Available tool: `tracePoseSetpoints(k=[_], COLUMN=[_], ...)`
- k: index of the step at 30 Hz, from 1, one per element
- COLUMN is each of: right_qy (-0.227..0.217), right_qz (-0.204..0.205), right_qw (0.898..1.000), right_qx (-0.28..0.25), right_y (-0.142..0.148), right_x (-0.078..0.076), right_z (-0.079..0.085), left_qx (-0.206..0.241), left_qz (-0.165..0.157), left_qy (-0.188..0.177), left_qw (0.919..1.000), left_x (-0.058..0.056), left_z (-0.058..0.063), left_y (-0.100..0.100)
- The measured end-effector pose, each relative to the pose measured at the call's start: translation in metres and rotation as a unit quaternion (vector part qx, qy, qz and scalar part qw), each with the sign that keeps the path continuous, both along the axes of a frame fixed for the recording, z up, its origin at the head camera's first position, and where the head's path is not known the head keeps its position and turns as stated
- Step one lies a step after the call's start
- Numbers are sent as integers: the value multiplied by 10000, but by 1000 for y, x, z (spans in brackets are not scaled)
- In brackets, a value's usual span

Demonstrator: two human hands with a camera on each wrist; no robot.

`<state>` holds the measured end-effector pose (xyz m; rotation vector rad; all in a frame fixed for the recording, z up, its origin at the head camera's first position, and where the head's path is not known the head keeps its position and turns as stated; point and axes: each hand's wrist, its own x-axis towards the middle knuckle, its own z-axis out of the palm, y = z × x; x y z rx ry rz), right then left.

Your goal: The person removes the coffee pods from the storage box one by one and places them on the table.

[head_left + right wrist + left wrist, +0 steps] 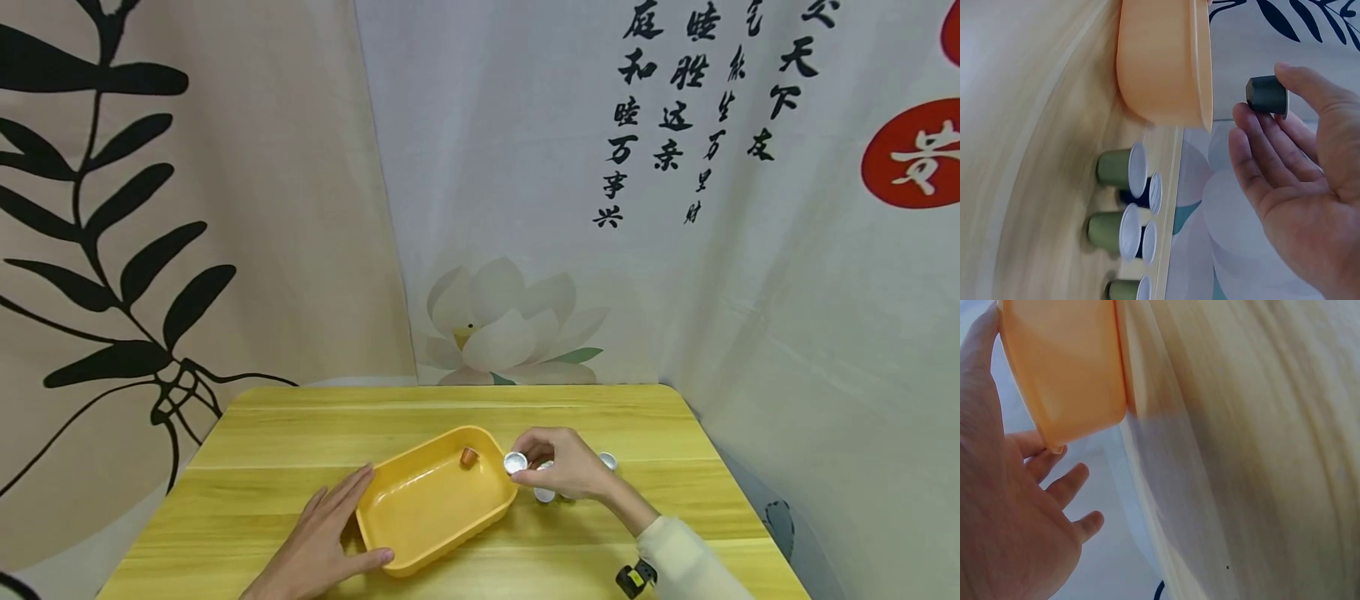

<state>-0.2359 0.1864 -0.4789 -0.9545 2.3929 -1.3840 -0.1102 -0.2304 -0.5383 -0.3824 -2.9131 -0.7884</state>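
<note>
My right hand (567, 468) pinches a dark green coffee capsule (1266, 94) between thumb and fingers, beside the right end of a yellow plastic tray (437, 554). The capsule's pale lid faces me in the head view. At the tray's left end my left hand (321, 533) rests against the rim, fingers extended and thumb spread to the near corner. Inside the tray, near its far right corner, lies a copper-brown capsule (468, 457). Several more capsules stand on the table by the right hand, including an olive-green capsule (1107, 231); the hand partly hides them in the head view.
The wood-grain table (300, 433) has its far edge close to a hanging cloth backdrop (517, 208) printed with leaves, a lotus and characters. A dark blue capsule (1138, 198) stands among the olive-green ones, lid facing up.
</note>
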Motion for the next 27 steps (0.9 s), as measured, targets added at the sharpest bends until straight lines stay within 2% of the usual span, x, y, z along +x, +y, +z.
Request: tracePoseSetpoints(k=[12,23,27], right_qy=[218,282,262], right_qz=[-359,-689,-842], right_qw=[9991,9971,9959], right_qx=[114,185,180], right_y=[32,62,74], right_x=[6,8,11], right_z=[-5,-6,-7], left_qx=[-146,-119,-125], left_qz=[136,64,64], left_qy=[205,431,375], left_qw=[9996,9990,9992], left_x=[0,-1,-2], left_z=[1,-4,-5], left_y=[0,0,-1])
